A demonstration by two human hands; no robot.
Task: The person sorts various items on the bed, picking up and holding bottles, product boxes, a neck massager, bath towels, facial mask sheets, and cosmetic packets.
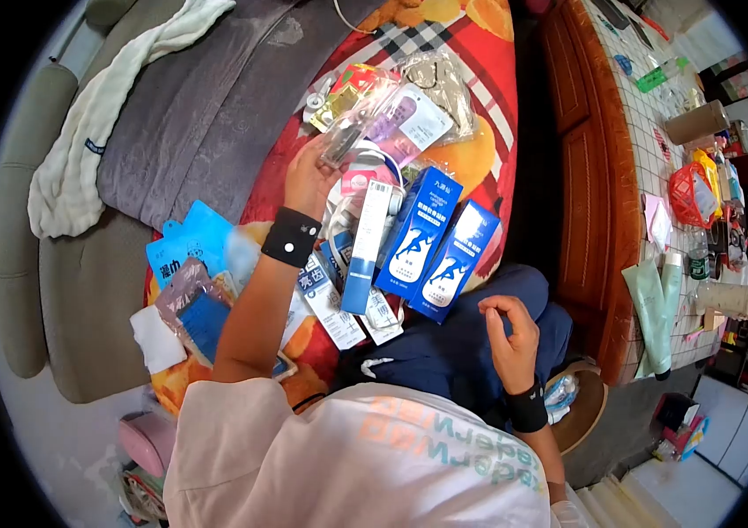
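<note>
My left hand [308, 180] reaches over the pile with fingers closed on a clear plastic package [345, 139], which has something dark inside. Right beyond it lies a purple and white pouch [405, 123]. Below that hand are a long white and blue box [368, 246] and two blue boxes with a white running figure, one [420, 231] beside the other [455, 262]. White toothpaste-style boxes [330, 304] lie partly under them. My right hand [512, 341] hovers by my lap, loosely curled, thumb apart from the fingers, with nothing in it.
A red patterned blanket [501, 106] lies under the pile. Blue packets [187, 246] and a grey sofa seat [206, 106] are on the left. On the right, a tiled counter [633, 167] holds a red basket [692, 195] and green tubes [651, 308]. A bin [589, 409] stands below.
</note>
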